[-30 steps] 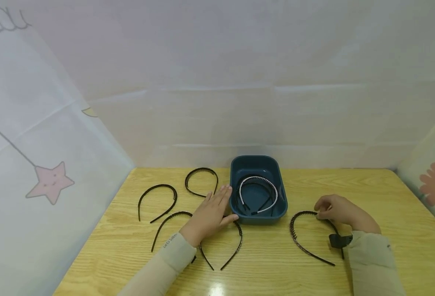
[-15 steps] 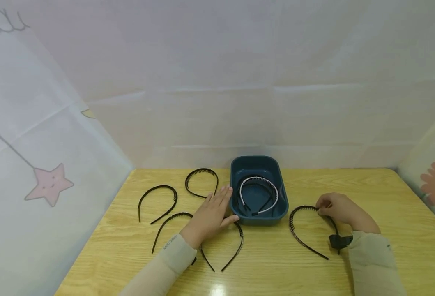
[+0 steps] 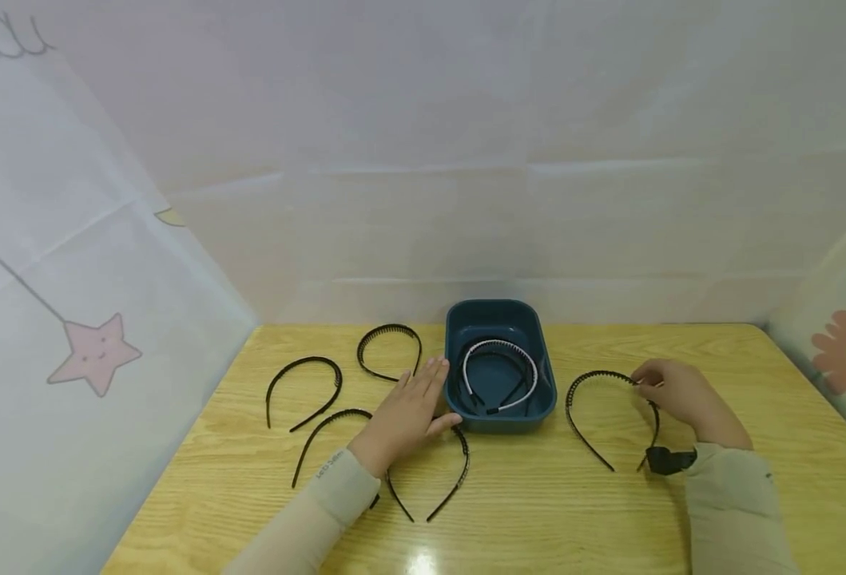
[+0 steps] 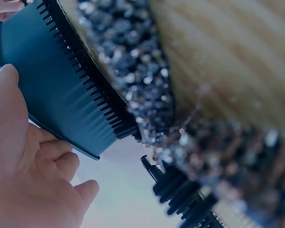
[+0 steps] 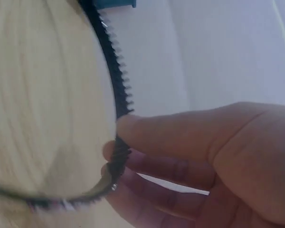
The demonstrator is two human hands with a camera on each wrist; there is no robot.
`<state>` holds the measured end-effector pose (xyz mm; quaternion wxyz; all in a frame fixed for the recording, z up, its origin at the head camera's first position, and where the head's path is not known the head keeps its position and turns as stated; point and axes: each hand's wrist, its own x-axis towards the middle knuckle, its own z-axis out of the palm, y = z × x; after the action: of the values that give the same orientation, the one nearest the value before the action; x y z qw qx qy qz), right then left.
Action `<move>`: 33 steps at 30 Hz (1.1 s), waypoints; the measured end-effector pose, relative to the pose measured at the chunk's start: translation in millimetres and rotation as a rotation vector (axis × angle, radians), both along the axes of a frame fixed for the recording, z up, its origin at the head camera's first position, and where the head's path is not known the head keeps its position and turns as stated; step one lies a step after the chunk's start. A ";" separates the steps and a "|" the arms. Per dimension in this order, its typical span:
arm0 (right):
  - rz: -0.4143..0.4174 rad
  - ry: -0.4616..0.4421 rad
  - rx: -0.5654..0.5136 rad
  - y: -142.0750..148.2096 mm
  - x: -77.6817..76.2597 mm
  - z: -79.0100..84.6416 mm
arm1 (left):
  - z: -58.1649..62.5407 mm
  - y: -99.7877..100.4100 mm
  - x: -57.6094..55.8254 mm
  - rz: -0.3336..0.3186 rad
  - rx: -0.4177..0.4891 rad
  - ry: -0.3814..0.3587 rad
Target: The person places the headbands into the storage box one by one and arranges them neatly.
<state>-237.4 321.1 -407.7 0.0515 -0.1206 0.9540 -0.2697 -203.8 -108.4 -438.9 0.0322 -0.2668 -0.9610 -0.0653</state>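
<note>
My right hand (image 3: 685, 399) pinches a black toothed headband (image 3: 577, 390) near the right of its arch, between thumb and fingers. In the right wrist view, the thumb (image 5: 156, 135) presses on the toothed band and sparkly bits show along its lower part. My left hand (image 3: 404, 415) lies with extended fingers against the left side of a blue plastic bin (image 3: 498, 425). Thumb and fingertips touch the bin's wall in the left wrist view. Inside the bin lie a white headband (image 3: 534, 367) and dark headbands, partly hidden beneath it.
Several black headbands lie on the wooden table (image 3: 538, 511) at the left, among them one headband (image 3: 315, 359) at far left and another (image 3: 394, 327) near the back. Two more pass under my left hand and forearm. A pale cloth (image 3: 408, 200) hangs behind the table.
My right hand has moved slightly away from me and to the right, raising the headband, whose ends have swung back and upward. The left hand stays against the bin.
</note>
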 end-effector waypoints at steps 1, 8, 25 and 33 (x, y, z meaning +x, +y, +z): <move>-0.017 0.004 -0.006 1.3 0.1 0.9 | 0.1 0.4 -0.1 -0.001 0.004 0.005; -0.178 0.071 -0.056 6.4 7.2 -1.0 | -3.8 3.7 3.2 -0.013 0.005 -0.003; -0.526 0.236 -0.484 -20.0 4.6 15.7 | 2.8 -0.8 1.2 0.003 0.000 0.017; -0.560 0.273 -0.728 -44.3 6.0 20.7 | -0.7 0.4 0.9 0.003 0.003 -0.002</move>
<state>-231.4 276.8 -387.1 -0.1944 0.0967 0.7915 -0.5714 -202.9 -108.0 -439.5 0.0319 -0.2653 -0.9613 -0.0671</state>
